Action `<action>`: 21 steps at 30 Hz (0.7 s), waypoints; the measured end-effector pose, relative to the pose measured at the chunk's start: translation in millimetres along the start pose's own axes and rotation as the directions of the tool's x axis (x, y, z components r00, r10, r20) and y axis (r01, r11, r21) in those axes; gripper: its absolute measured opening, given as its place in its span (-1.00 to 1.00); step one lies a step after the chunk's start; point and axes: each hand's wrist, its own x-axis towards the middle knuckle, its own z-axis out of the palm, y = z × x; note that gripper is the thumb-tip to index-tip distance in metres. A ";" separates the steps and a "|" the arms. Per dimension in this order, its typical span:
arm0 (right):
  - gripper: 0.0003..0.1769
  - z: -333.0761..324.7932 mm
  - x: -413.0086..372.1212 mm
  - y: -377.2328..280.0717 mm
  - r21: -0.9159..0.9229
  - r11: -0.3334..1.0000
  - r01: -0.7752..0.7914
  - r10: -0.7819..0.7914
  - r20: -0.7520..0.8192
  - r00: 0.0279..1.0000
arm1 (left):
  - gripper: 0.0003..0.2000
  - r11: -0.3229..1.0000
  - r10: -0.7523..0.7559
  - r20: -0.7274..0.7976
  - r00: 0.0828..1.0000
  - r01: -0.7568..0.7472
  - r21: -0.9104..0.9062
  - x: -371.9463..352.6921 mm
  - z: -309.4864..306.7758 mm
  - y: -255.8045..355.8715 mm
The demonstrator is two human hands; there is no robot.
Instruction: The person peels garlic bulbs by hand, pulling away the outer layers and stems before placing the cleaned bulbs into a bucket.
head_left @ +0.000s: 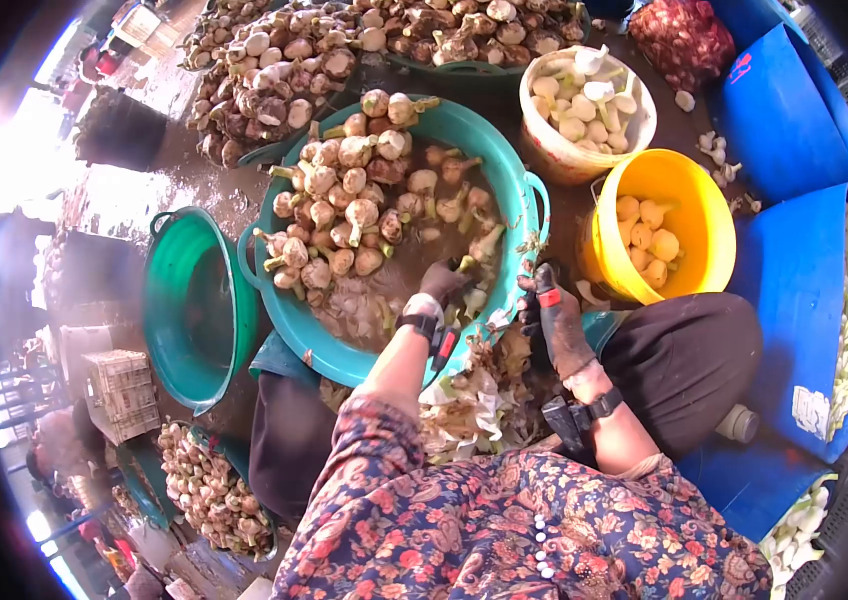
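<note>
My left hand, in a dark glove, reaches into a turquoise tub of muddy water and bulbs. Its fingers close at the stem end of a garlic bulb; part of the grip is hidden. My right hand, gloved with a red band on one finger, is raised just outside the tub's right rim. Its fingers are curled, and what they hold, if anything, is hard to see. Soil-covered garlic bulbs are heaped at the tub's far left. Pale peelings lie between my knees.
A yellow bucket and a white bucket hold peeled bulbs at the right. To the left stands a green tub. More unpeeled bulbs are piled beyond. Blue bins line the right side, near a red mesh sack.
</note>
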 end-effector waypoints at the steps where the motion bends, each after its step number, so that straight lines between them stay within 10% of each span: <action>1: -0.35 0.7 1.9 7.0 -0.232 0.964 0.129 -0.131 0.006 0.991 | -0.53 0.981 -0.014 0.018 1.000 0.017 -0.195 -4.3 1.4 -11.0; 3: -0.34 13.6 -14.4 -3.2 -0.475 0.813 0.335 -0.355 0.051 0.933 | -0.50 0.903 0.076 0.044 0.996 -0.050 -0.428 -50.2 2.0 1.2; 10: -0.46 36.1 -44.6 3.2 -0.742 0.516 0.428 -0.471 0.172 0.865 | -0.57 0.928 0.343 -0.311 0.886 -0.371 -0.036 -185.2 20.8 58.6; 15: -0.57 41.7 -63.9 1.1 -0.693 0.551 0.465 -0.428 0.244 0.870 | -0.56 0.915 0.404 -0.382 0.831 -0.374 0.153 -209.1 19.4 55.4; 18: -0.61 37.0 -68.9 2.8 -0.481 0.731 0.483 -0.374 0.309 0.874 | -0.58 0.902 0.366 -0.344 0.865 -0.421 -0.098 -216.6 18.8 47.9; 21: -0.63 21.8 -79.6 -16.0 -0.092 0.991 0.097 -0.042 0.474 0.879 | -0.58 0.862 0.225 -0.162 0.961 -0.274 -0.426 -239.1 4.3 56.6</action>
